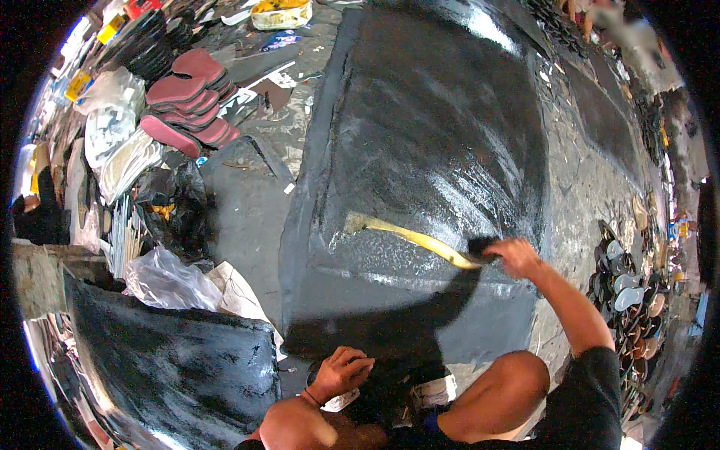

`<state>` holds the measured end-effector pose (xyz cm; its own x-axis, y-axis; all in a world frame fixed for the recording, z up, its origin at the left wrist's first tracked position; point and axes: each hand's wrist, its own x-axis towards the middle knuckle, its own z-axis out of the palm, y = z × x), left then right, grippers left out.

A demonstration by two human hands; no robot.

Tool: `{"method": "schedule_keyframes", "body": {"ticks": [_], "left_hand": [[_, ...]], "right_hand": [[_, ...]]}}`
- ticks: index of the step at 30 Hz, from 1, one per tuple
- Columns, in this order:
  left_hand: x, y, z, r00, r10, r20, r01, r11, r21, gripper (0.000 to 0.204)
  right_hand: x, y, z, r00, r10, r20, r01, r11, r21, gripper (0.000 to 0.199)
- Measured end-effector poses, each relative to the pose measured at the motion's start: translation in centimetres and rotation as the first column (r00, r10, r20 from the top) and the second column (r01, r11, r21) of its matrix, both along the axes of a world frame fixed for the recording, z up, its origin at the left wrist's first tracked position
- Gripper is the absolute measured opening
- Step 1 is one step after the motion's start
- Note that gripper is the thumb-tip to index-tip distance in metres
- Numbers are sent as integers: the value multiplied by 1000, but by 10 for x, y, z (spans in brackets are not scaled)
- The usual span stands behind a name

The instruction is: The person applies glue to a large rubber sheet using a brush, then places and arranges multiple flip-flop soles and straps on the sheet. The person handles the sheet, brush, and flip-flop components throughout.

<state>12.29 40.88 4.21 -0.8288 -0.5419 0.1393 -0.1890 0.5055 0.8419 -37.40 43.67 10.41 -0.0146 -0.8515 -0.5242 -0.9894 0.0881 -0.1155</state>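
Note:
A large black sheet (420, 112) lies flat in front of me, with wet, shiny streaks across its surface. Along its near part runs a long yellow streak of thick, glossy liquid (424, 241) that looks like glue. My right hand (514, 257) is closed on a small dark spreading tool (478, 245), whose exact kind is too blurred to tell. The tool is at the right end of the yellow streak, low over or touching the sheet. Near my left knee hangs my left hand (341, 373), its fingers loosely bent and nothing seen in them.
Another black coated sheet (180, 367) lies at the near left, beside crumpled clear plastic (172, 277). Farther left are stacked dark red sole-shaped pieces (191, 105) and a white plastic bag (112, 112). A yellow-stained tub (281, 13) stands at the back. Many soles (628, 292) are piled at right.

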Motion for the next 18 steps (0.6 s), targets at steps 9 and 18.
{"method": "schedule_keyframes", "body": {"ticks": [9,18], "left_hand": [[-23,-1,2,988,101,-115,-94,994,62,32],[1,17,10,975,148,-167,-139,988,67,31]], "right_hand": [[143,-162,-49,990,-57,130,93,951,-293,17],[327,-141,-3,649,760,-35,-736,616,-280,29]]}}
